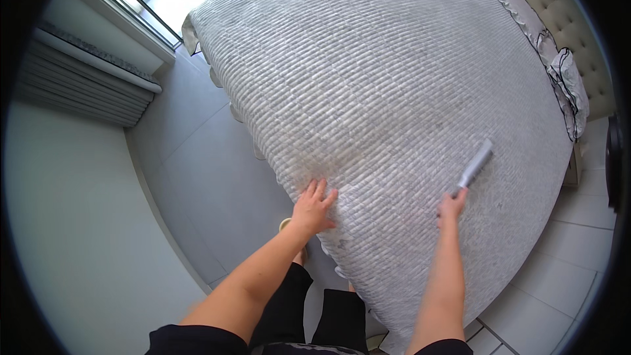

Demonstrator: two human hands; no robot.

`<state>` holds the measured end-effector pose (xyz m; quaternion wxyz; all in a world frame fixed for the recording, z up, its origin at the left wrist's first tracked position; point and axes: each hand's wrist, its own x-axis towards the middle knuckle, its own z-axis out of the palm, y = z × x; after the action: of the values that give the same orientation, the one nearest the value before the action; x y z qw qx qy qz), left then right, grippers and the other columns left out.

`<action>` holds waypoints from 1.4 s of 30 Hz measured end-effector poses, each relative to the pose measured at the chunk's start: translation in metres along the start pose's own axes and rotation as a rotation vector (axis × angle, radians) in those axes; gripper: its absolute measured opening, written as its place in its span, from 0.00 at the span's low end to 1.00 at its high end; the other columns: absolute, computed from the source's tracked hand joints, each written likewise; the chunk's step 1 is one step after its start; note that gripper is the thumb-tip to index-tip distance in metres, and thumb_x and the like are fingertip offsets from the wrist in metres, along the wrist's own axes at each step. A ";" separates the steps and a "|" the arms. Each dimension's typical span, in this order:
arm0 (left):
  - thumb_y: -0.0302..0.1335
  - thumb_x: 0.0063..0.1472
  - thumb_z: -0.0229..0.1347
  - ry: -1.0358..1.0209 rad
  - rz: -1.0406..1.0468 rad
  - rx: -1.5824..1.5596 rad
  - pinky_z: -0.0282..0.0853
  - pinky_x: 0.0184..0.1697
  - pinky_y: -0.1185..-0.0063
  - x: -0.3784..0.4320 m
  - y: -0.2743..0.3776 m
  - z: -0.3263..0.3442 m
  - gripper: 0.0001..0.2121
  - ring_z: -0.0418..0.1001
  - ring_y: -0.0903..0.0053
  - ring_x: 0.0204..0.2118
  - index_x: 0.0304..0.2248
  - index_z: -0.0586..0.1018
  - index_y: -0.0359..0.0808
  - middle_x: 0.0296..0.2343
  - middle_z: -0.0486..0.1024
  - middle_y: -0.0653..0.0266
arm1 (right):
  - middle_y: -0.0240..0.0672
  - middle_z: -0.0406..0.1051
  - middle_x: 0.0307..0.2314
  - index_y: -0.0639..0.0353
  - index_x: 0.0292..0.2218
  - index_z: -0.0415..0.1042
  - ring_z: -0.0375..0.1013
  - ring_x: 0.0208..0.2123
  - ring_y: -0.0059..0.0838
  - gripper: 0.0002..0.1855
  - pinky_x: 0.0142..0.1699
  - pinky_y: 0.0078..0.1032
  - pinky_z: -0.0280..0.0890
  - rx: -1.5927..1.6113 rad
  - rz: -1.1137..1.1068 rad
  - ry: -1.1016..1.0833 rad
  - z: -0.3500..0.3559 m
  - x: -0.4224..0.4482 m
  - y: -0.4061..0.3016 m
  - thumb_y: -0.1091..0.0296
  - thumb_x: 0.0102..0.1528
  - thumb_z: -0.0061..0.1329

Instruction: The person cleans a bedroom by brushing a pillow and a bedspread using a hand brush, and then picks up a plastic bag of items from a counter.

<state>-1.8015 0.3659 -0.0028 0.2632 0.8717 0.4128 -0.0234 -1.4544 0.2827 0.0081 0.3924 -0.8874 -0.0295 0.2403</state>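
A quilted, ribbed grey-white bedspread point(374, 84) covers the large bed before me. My left hand point(314, 207) rests on it near the side edge, fingers spread, with nothing held. In my right hand point(451, 207) is the handle of a grey bed brush point(476, 162), slightly blurred. The brush lies along the bedspread, pointing away from me towards the headboard side. Its underside is hidden, so I cannot tell whether bristles touch the cloth.
Dark-trimmed pillows point(567, 84) lie against a tufted beige headboard point(567, 15). A grey curtain point(88, 79) hangs left by a sliding glass door point(143, 5). Grey floor tiles point(212, 167) run between bed and wall point(84, 197). A dark round-edged object point(613, 162) stands far right.
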 end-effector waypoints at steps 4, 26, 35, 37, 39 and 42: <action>0.39 0.30 0.64 -0.056 0.058 -0.057 0.54 0.52 0.71 0.004 -0.015 -0.004 0.39 0.51 0.57 0.52 0.47 0.64 0.47 0.50 0.53 0.53 | 0.51 0.60 0.44 0.55 0.54 0.45 0.64 0.42 0.43 0.36 0.45 0.29 0.59 -0.154 -0.307 -0.428 0.136 -0.116 -0.067 0.76 0.43 0.39; 0.38 0.40 0.60 0.031 0.063 0.096 0.53 0.51 0.70 0.087 -0.135 -0.129 0.32 0.53 0.62 0.52 0.47 0.63 0.44 0.49 0.54 0.55 | 0.36 0.63 0.30 0.54 0.48 0.52 0.56 0.12 0.20 0.24 0.10 0.18 0.49 0.407 0.331 0.465 0.002 -0.045 -0.017 0.74 0.48 0.38; 0.37 0.34 0.63 -0.182 -0.130 0.128 0.55 0.51 0.71 0.146 -0.206 -0.157 0.38 0.52 0.56 0.51 0.48 0.61 0.44 0.49 0.52 0.46 | 0.42 0.61 0.42 0.52 0.53 0.47 0.66 0.28 0.33 0.32 0.30 0.26 0.62 0.024 0.014 0.226 0.203 0.008 -0.123 0.77 0.45 0.37; 0.36 0.33 0.63 -0.178 -0.115 0.113 0.57 0.50 0.71 0.148 -0.210 -0.156 0.38 0.52 0.55 0.51 0.48 0.62 0.44 0.48 0.53 0.45 | 0.47 0.57 0.47 0.54 0.55 0.40 0.60 0.47 0.41 0.36 0.48 0.28 0.57 -0.094 -0.267 -0.004 0.262 -0.022 -0.175 0.74 0.46 0.39; 0.34 0.32 0.63 -0.191 -0.110 0.093 0.58 0.49 0.71 0.152 -0.212 -0.158 0.38 0.52 0.55 0.51 0.47 0.62 0.44 0.48 0.53 0.45 | 0.54 0.66 0.35 0.49 0.55 0.42 0.66 0.37 0.51 0.38 0.43 0.33 0.60 -0.251 -0.504 -0.192 0.318 -0.048 -0.208 0.71 0.44 0.41; 0.34 0.32 0.62 -0.172 -0.106 0.086 0.59 0.49 0.71 0.149 -0.217 -0.159 0.37 0.53 0.54 0.51 0.47 0.63 0.44 0.48 0.53 0.44 | 0.58 0.66 0.30 0.47 0.55 0.43 0.67 0.34 0.53 0.38 0.40 0.36 0.62 -0.355 -0.543 -0.654 0.374 -0.113 -0.255 0.70 0.44 0.42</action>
<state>-1.8901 0.6602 0.0002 0.2585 0.8539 0.4328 -0.1296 -1.6874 0.6866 0.0198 0.2530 -0.7786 -0.4238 0.3875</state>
